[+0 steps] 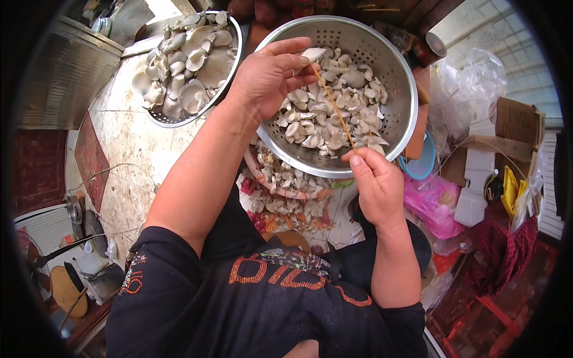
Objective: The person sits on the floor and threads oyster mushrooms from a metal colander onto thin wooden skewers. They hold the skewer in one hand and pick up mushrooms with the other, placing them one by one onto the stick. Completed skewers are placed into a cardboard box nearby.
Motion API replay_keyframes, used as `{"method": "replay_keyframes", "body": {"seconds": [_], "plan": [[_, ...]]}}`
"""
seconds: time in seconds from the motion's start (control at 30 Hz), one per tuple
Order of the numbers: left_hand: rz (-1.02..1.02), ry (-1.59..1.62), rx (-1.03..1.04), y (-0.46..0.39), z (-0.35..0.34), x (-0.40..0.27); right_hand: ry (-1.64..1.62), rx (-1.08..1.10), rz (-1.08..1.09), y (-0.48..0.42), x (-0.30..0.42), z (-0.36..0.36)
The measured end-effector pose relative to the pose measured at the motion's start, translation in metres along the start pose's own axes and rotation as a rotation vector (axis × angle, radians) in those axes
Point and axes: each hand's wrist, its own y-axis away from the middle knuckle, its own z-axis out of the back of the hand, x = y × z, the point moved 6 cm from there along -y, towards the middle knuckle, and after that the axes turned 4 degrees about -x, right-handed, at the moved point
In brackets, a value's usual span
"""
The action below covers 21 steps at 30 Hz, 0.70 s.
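Observation:
My left hand [281, 74] pinches a pale oyster mushroom piece [314, 54] between thumb and fingers. A thin wooden skewer [333, 105] slants down from that piece to my right hand [376, 181], which grips its lower end at the bowl's near rim. Whether the skewer's tip has gone into the mushroom is hidden by my left fingers. Both hands are over a large perforated steel colander [398, 89]. Inside it lies a heap of small torn oyster mushrooms [331, 118], partly covered by my left hand.
At the upper left, another colander [239, 40] holds whole oyster mushroom clusters [192, 58]. Below the near rim, a container holds mushroom scraps [286, 172], with more trimmings on the floor. A blue basin [421, 156], pink plastic bag [432, 206] and cardboard box [515, 127] crowd the right.

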Motion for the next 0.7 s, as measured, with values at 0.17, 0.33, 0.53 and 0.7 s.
{"method": "replay_keyframes", "body": {"seconds": [0.17, 0.33, 0.53, 0.7], "plan": [[0.018, 0.070, -0.071, -0.0029, 0.0068, 0.0016, 0.009, 0.033, -0.032, 0.0018, -0.0021, -0.0003], [0.051, 0.108, -0.045, -0.0038, 0.0068, 0.0041, -0.011, 0.031, -0.038, 0.0017, -0.0001, 0.0005], [0.061, 0.070, -0.041, -0.0024, 0.0040, 0.0047, -0.001, 0.012, -0.017, 0.0024, 0.0008, 0.0038], [0.052, 0.012, -0.019, -0.0011, 0.0022, 0.0050, -0.011, -0.004, -0.018, 0.0032, -0.0016, 0.0043]]}}
